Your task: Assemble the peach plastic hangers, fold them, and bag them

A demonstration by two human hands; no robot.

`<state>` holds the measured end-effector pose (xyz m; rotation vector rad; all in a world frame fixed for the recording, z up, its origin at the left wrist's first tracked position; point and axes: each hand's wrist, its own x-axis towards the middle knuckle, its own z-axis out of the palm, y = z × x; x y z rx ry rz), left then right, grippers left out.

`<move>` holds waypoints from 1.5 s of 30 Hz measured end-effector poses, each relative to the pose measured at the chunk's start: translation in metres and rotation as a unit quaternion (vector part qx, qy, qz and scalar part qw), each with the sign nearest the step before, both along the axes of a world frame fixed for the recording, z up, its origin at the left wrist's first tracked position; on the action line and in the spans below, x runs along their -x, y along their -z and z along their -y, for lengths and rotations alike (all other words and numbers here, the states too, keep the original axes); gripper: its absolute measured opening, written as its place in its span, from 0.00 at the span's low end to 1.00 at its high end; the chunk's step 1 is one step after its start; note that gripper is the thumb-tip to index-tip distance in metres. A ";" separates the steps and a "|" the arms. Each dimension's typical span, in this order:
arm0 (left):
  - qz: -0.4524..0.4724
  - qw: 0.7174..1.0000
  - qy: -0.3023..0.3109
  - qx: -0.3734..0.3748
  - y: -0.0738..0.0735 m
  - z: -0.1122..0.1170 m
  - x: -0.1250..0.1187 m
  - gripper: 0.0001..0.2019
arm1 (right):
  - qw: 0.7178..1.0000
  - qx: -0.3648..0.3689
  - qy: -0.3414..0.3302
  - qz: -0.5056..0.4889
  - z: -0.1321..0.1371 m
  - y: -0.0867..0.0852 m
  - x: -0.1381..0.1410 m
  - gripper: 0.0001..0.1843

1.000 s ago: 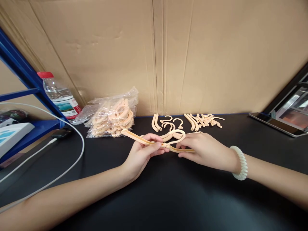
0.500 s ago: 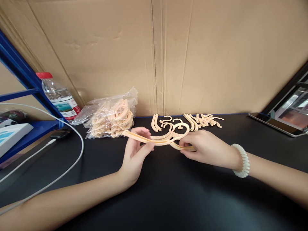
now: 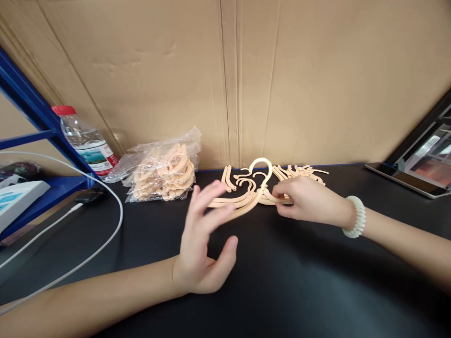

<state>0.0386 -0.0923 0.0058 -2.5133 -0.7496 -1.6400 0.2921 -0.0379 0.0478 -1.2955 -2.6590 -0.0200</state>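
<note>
A beige clothes hanger [image 3: 245, 210] is tilted over the black tabletop, its hook pointing up toward the cardboard. My right hand [image 3: 305, 199] pinches its right arm. Behind my spread fingers, the end of its left arm is hidden. My left hand [image 3: 206, 239] is open in front of the hanger, thumb apart and nothing in its grasp. Further hanger pieces lie just behind the held one: curved hooks [image 3: 243, 182], a pair of straight arms [image 3: 228, 179] to the left, and a heap of small parts [image 3: 310, 172] beyond my right hand.
A clear plastic bag [image 3: 164, 173] of beige parts sits at the back left, beside a water bottle [image 3: 95, 152]. A white cable [image 3: 120, 211] loops across the left side. Cardboard [image 3: 169, 84] walls the back; a tablet-like device [image 3: 408, 182] lies at right.
My left hand has let go of the hanger and spread its fingers nearer to me. My right hand has moved the hanger slightly away and turned it so its hook points up and back.
</note>
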 end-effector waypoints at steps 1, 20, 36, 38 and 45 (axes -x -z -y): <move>-0.038 0.999 0.007 0.002 -0.001 0.002 -0.001 0.32 | 1.000 -0.003 0.001 0.006 0.001 0.000 0.001 0.14; -0.327 0.928 -0.021 0.176 -0.002 -0.002 -0.009 0.19 | 0.995 -0.006 0.017 0.095 0.017 0.003 0.016 0.06; -0.329 0.920 -0.077 0.200 -0.005 0.001 -0.009 0.20 | 0.993 -0.005 0.022 0.112 0.011 0.002 0.009 0.05; -0.330 0.918 -0.072 0.207 -0.005 0.001 -0.009 0.20 | 0.993 -0.004 0.024 0.116 0.010 0.002 0.008 0.05; -0.339 0.913 -0.071 0.216 -0.006 0.001 -0.008 0.23 | 0.992 -0.014 0.033 0.118 0.006 0.001 0.004 0.03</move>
